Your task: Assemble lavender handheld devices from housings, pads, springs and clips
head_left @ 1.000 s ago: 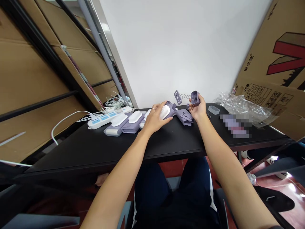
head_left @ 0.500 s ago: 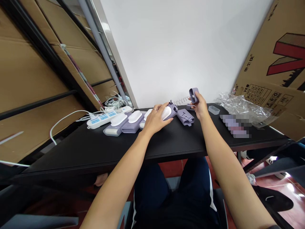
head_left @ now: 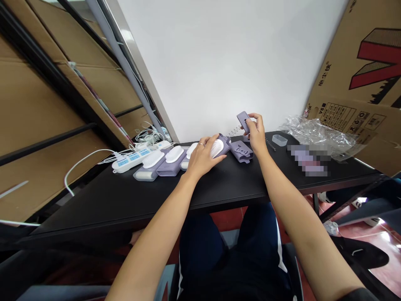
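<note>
My left hand (head_left: 203,156) is closed around a purple case with a white oval pad (head_left: 216,148), its thumb and fingers on either side. In my right hand (head_left: 257,131) is a small purple sleeve (head_left: 243,121), raised above the table and pinched between thumb and fingers. A coiled cord (head_left: 234,131) runs between the two. On the table between my hands lies a purple silicone cover (head_left: 242,151) with cut-outs. Left of my left hand, more purple cases with white pads stand in a row, among them a nearer one (head_left: 171,168).
A white power strip (head_left: 128,161) with tangled cables lies at the left of the black table (head_left: 232,186). To the right are a clear plastic box (head_left: 280,140), crumpled plastic wrap (head_left: 322,133) and a blurred-out object (head_left: 308,161). A large cardboard box (head_left: 351,108) leans behind.
My right hand has moved slightly left and up, turning the small purple sleeve so its open end no longer faces me. The left hand keeps its grip. The view has shifted a little.
</note>
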`<state>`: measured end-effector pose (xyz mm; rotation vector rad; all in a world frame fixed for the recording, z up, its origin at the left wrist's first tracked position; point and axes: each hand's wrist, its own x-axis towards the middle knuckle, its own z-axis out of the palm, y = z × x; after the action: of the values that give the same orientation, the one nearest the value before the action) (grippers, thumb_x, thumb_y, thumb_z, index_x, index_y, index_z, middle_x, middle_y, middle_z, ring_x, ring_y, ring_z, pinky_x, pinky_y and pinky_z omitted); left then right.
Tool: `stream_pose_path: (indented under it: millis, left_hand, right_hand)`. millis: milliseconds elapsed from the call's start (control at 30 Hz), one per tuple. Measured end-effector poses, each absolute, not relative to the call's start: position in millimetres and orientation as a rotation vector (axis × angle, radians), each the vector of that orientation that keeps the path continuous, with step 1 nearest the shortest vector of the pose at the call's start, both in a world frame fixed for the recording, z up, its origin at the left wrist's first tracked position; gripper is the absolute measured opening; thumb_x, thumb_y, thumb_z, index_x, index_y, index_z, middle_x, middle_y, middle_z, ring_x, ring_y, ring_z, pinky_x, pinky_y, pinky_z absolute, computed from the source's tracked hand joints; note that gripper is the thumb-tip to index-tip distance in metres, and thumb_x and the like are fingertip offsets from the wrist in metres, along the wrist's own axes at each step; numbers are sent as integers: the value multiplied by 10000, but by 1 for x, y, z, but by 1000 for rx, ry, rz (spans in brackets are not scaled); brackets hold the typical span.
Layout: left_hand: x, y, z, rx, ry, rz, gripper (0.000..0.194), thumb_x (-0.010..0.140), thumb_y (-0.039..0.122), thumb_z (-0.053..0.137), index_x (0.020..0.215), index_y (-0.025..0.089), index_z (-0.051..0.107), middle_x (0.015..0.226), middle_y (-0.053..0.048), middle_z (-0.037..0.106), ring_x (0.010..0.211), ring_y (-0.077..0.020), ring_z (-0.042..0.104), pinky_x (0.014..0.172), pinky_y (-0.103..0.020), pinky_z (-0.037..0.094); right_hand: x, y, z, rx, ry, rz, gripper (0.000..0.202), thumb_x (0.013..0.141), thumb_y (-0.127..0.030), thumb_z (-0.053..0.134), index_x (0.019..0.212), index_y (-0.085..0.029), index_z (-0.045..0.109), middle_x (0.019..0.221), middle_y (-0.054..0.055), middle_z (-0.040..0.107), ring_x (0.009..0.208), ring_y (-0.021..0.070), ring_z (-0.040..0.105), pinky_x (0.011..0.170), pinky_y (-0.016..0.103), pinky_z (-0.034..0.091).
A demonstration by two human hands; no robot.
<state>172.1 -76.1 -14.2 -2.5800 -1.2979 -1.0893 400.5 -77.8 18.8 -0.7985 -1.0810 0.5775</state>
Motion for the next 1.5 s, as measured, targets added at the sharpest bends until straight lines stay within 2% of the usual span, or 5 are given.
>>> stream_pose_path:
  millis: [333,567,767,1300,1500]
  left_hand:
    - [174,-77,-14,-2587,-1355,-1111,940,846,470,779,1624,309,277,1499,-139,499,1345,-352,547,1073,-480,491]
    - [174,-76,-14,-2593,-1338,-1114,925,854,475,769,1624,298,287,1476,-145,512,1343,-349,545,1076,-477,487]
    - [174,-77,-13,-2590,-1356,-1136,924,847,481,775,1620,305,300,1479,-141,511,1328,-349,551,1070,-479,488]
    - [175,-74,-16,-2585,-1338,-1166,843,850,468,770,1577,283,384,1452,-138,514,1317,-342,555,1062,-473,493]
    - [176,-72,-19,-2602,-1342,-1188,836,861,460,763,1578,265,382,1452,-141,507,1329,-335,547,1070,-473,488]
  right_hand:
    - [396,-65,5,-982,-1293,417,379,960,-585,551,1221,-313,584,823,-18,609,656,152,568,651,297,502]
    - [393,-69,4,-1015,-1350,290,424,983,-592,491,1287,-310,582,894,12,644,778,199,622,768,354,541]
    - [379,-81,2,-1061,-1558,228,436,978,-569,516,1312,-307,611,1127,22,707,964,237,671,927,403,524]
    - [373,-76,-5,-1060,-1512,356,504,987,-605,462,1371,-306,594,1278,43,689,1163,257,648,1061,431,500]
    - [372,-78,-4,-1049,-1546,365,587,893,-509,637,1432,-292,553,1394,39,655,1242,281,622,1123,468,461]
